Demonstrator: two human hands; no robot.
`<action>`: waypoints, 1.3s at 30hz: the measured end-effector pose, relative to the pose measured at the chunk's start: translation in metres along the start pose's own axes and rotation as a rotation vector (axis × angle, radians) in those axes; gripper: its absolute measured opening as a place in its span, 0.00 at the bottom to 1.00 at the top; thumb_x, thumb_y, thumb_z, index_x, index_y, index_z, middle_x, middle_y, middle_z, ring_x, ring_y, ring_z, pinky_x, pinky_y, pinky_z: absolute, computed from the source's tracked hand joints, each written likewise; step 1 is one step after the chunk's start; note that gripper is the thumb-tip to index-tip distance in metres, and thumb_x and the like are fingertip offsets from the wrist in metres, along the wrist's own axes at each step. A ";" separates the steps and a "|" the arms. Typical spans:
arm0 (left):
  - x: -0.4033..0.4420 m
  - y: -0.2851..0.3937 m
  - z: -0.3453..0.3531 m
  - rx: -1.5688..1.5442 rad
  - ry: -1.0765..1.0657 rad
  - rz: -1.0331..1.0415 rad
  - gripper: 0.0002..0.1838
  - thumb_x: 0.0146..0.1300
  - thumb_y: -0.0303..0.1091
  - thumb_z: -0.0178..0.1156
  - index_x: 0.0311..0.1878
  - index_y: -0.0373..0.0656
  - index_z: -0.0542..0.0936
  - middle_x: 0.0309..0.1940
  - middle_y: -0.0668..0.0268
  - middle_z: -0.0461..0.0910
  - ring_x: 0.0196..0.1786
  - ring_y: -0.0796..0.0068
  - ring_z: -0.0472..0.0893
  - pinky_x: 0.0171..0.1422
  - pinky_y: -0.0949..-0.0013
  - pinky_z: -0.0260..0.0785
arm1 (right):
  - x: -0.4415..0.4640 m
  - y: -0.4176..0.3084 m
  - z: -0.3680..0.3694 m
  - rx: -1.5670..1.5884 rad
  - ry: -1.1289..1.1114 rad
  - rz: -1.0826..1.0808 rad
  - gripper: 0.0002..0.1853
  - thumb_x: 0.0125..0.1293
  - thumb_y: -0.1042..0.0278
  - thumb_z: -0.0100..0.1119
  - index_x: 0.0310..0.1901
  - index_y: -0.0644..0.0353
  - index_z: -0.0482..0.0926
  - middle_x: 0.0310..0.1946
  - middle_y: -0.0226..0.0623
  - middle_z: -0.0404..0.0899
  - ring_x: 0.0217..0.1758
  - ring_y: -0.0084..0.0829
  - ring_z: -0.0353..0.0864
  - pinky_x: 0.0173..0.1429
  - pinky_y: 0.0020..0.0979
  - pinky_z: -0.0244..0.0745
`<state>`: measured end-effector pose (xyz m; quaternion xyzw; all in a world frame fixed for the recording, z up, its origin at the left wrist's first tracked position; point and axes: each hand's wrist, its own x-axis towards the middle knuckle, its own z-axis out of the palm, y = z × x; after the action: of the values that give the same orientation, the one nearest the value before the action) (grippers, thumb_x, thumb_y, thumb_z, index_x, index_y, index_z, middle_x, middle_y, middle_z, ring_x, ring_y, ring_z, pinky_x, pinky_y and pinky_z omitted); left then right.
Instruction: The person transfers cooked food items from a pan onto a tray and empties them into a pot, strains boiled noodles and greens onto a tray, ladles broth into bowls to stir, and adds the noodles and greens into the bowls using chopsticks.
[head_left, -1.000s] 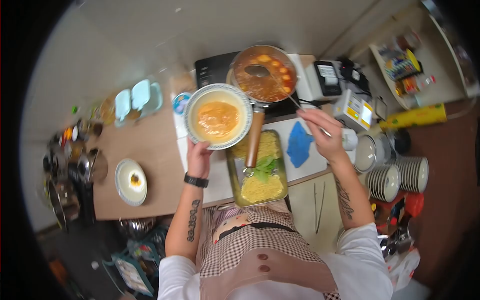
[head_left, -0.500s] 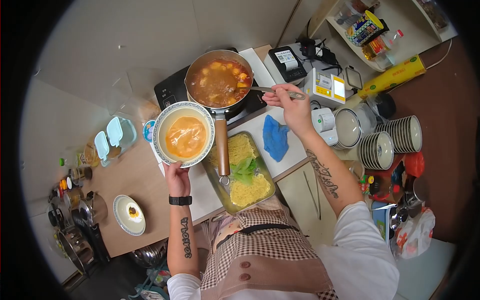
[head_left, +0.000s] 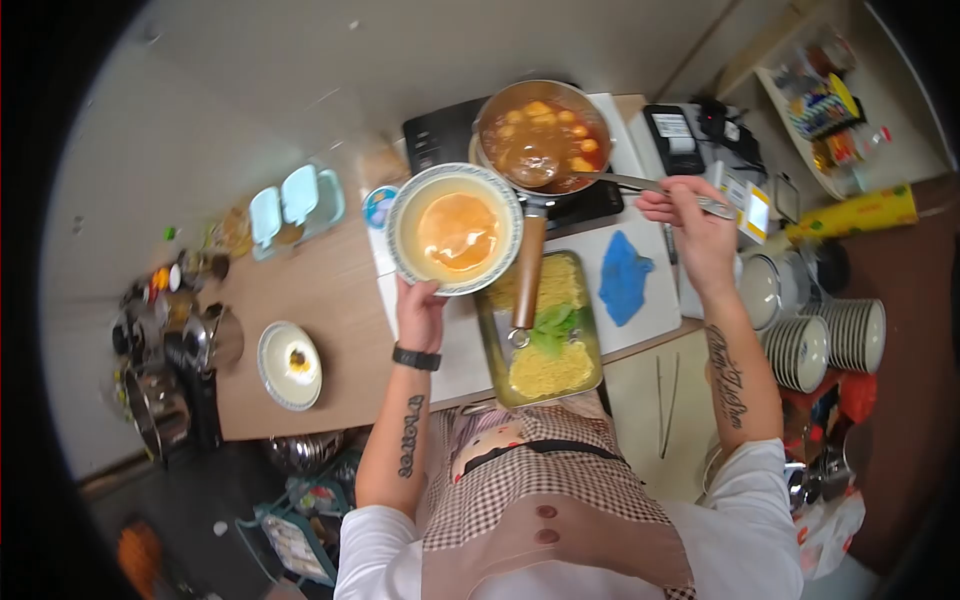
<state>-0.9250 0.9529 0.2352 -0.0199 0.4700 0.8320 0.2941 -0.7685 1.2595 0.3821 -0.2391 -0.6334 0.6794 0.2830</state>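
My left hand (head_left: 420,312) grips the lower rim of a patterned bowl (head_left: 507,225) that holds orange-brown broth (head_left: 458,232). The bowl is held up just left of the pot. My right hand (head_left: 692,215) is closed around the handle of a metal ladle (head_left: 625,181). The ladle's head is in the pot (head_left: 481,130), at the surface of red-brown soup with several yellowish chunks. The pot's wooden handle (head_left: 530,265) points toward me over a metal tray (head_left: 598,340). Noodles (head_left: 550,370) and green leaves (head_left: 553,330) lie in that tray.
The pot stands on a black induction cooker (head_left: 430,135). A blue cloth (head_left: 625,280) lies right of the tray. A second bowl (head_left: 275,365) with dark and yellow seasoning sits at left. Stacked bowls (head_left: 800,355), label printers (head_left: 672,140) and chopsticks (head_left: 668,410) are to the right.
The view has shifted, so the scene appears farther right. The ladle's head, mostly sunk in the soup before, now shows as a full round of broth at the surface. Both grips are unchanged.
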 end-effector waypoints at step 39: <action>-0.005 0.011 0.011 -0.004 -0.001 -0.043 0.35 0.58 0.22 0.51 0.71 0.50 0.58 0.55 0.69 0.73 0.49 0.78 0.76 0.52 0.70 0.69 | 0.033 0.046 0.002 -0.026 0.081 0.011 0.13 0.74 0.69 0.49 0.48 0.73 0.75 0.40 0.50 0.82 0.43 0.37 0.86 0.50 0.29 0.82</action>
<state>-0.9244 0.9550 0.2513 -0.0301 0.4677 0.8264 0.3120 -0.7979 1.2788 0.3371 -0.2732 -0.6288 0.6626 0.3015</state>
